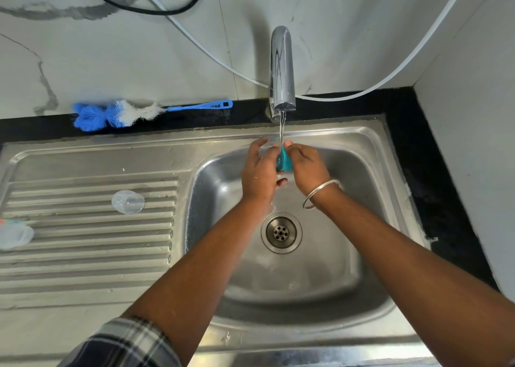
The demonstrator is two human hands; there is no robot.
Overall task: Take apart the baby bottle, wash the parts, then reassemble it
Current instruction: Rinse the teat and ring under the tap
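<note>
A teal bottle ring (pixel 284 162) is held between both hands under the running tap (pixel 282 71), over the sink basin (pixel 348 188). My left hand (pixel 260 171) cups it from the left and my right hand (pixel 306 163) grips it from the right; a thin stream of water falls onto it. A clear plastic cap (pixel 128 201) lies on the ribbed drainboard (pixel 83 255). At the left edge rests the clear bottle body (pixel 15 235), partly cut off by the frame. A blue and white bottle brush (pixel 133 113) lies on the black ledge behind the drainboard.
The drain (pixel 281 231) sits in the middle of the basin, below my hands. A white hose (pixel 390 74) and a black cable (pixel 145 7) hang along the marble wall. A wall rises at the right side.
</note>
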